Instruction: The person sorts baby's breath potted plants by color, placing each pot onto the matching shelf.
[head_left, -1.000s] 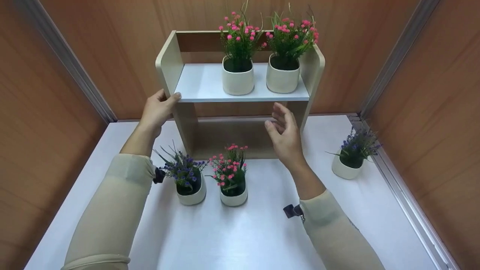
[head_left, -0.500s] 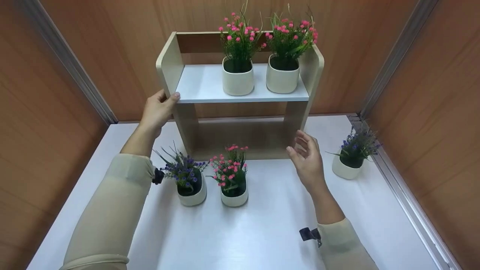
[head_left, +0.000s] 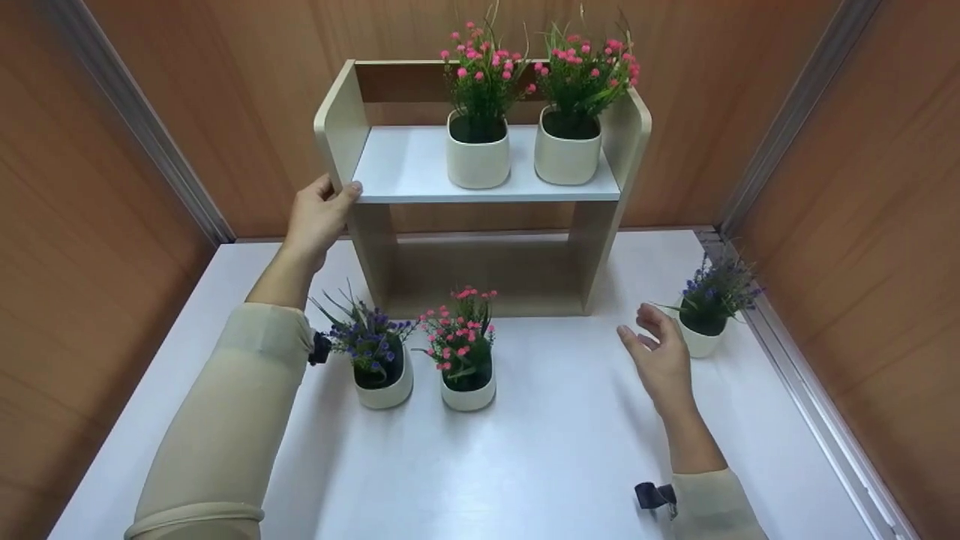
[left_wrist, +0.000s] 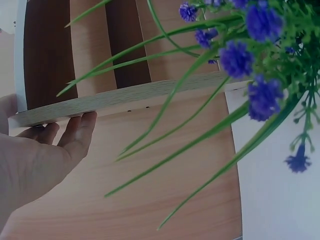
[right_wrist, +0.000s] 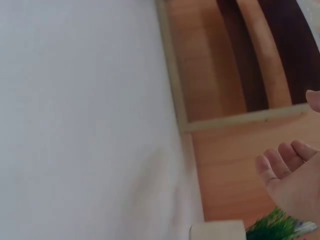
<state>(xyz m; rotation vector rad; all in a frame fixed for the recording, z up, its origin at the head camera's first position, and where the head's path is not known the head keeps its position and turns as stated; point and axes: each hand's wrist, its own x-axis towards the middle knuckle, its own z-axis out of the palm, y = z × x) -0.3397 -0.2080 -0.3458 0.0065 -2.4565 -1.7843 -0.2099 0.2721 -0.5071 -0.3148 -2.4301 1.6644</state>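
Observation:
My left hand (head_left: 319, 217) grips the left side panel of a small two-tier shelf (head_left: 484, 196), thumb at the front edge of its white upper board and fingers round the outer face. In the left wrist view those fingertips (left_wrist: 86, 120) press against the panel's outside. My right hand (head_left: 660, 356) holds nothing; its fingers are loosely bent, just left of a white pot of purple flowers (head_left: 701, 341) that it partly overlaps. Two white pots of pink flowers, one mid-board (head_left: 478, 161) and one at the right (head_left: 568, 157), stand on the upper board.
In front of the shelf, a pot of purple flowers (head_left: 384, 390) and a pot of pink flowers (head_left: 469, 394) stand side by side on the white table (head_left: 465, 480). Wood-grain walls (head_left: 862, 225) enclose the table at the back and both sides.
My right hand has moved right and toward me, from in front of the shelf's right part to beside the purple-flower pot at the right. The left hand has stayed on the shelf.

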